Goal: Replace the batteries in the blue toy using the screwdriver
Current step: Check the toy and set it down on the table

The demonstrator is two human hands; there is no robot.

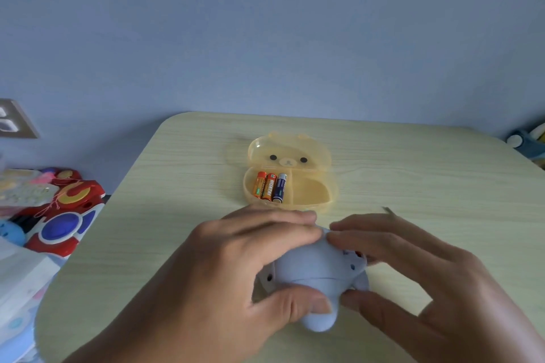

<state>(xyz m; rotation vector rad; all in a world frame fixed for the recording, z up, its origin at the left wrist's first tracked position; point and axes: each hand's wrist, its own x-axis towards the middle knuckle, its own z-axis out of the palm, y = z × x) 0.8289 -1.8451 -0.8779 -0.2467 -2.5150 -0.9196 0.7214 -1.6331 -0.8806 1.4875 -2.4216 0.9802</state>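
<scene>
The blue toy (312, 274) lies on the pale wooden table (165, 215), near the front edge. My left hand (236, 268) grips its left side, thumb at the bottom and fingers over the top. My right hand (413, 271) grips its right side, thumb below and fingers on the top edge. Behind the toy an open yellow bear-shaped case (290, 174) holds three batteries (269, 187) in its left compartment. A thin grey tip, possibly the screwdriver (388, 210), shows just behind my right hand; the rest is hidden.
Colourful toys (59, 209) and white packets (17, 283) are piled off the table's left side. A wall socket (14, 121) sits at the far left. A blue and yellow object (528, 141) lies beyond the table's right corner.
</scene>
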